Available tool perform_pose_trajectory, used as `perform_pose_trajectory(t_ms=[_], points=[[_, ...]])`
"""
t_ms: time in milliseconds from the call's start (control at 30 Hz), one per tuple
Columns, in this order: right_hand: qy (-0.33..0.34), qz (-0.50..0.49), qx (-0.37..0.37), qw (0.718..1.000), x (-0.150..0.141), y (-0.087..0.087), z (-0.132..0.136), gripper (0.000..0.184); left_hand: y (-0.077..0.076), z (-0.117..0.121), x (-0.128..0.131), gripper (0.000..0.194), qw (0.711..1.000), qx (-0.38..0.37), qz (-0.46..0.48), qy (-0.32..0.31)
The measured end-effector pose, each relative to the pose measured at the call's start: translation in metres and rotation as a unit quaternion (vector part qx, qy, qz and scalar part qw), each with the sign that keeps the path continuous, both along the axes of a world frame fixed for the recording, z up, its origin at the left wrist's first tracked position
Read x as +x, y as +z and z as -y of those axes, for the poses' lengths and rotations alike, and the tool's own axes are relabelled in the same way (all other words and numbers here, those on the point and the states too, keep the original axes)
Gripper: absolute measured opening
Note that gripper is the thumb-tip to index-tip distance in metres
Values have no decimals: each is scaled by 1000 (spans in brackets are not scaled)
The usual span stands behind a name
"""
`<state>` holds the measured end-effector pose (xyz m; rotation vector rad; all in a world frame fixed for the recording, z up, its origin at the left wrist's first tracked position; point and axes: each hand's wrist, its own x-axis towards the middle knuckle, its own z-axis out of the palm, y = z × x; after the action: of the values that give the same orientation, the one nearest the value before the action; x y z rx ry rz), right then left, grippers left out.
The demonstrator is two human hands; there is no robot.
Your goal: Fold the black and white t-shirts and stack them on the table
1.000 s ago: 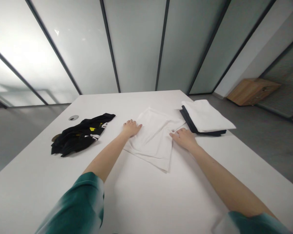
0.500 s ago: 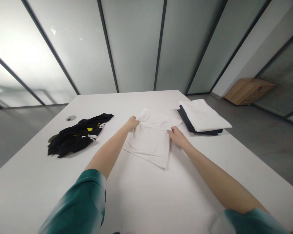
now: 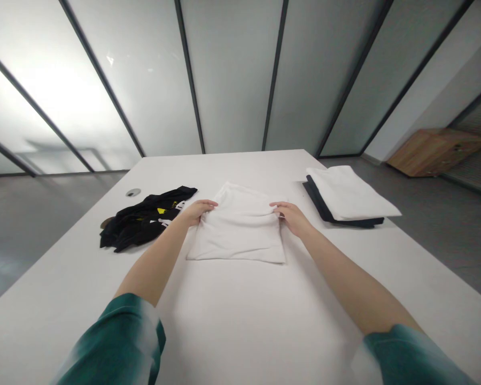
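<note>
A white T-shirt [image 3: 240, 235] lies folded into a rough rectangle in front of me, with shallow creases across it and its lower edge towards me. On its left side, my left hand [image 3: 200, 211] pinches the cloth between thumb and fingers. At the opposite side edge, the fingertips of my right hand [image 3: 293, 218] rest over the fabric with the thumb beneath, closed on it. The far edge of the shirt slants up to a corner at the back left.
A crumpled black garment [image 3: 140, 224] with yellow and white print lies left on the white table [image 3: 232, 321]. To the right, folded white cloth [image 3: 353, 195] sits on folded dark cloth [image 3: 318, 200]. A round disc [image 3: 133, 192] is set near the left edge.
The T-shirt's lower edge, slanted before, now runs nearly straight across. My hands have moved farther apart, the left one leftward. The view has shifted slightly left.
</note>
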<state>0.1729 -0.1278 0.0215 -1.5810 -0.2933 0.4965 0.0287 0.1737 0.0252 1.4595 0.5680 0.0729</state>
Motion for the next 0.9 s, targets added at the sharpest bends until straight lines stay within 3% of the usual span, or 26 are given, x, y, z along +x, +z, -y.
perform_pose_trajectory(t_ms=[100,200,433,533,633,800,900], points=[[-37,-2,42,998,5,10,-5,27,8,-8,3,27,997,-13,72,32],[-71,25,76,994,20,29,-13,27,27,-13,19,31,993,4,114,43],[-111,169,88,975,81,103,-45,25,109,-21,69,36,966,96,232,65],[-115,236,88,961,90,118,-42,25,129,-21,68,36,946,139,289,52],[-80,279,48,956,73,101,-20,31,119,-12,42,36,939,179,293,23],[38,303,-139,942,9,28,38,28,60,18,-44,36,949,272,125,-101],[134,270,-208,931,-21,-4,66,35,29,25,-90,46,947,263,24,-181]])
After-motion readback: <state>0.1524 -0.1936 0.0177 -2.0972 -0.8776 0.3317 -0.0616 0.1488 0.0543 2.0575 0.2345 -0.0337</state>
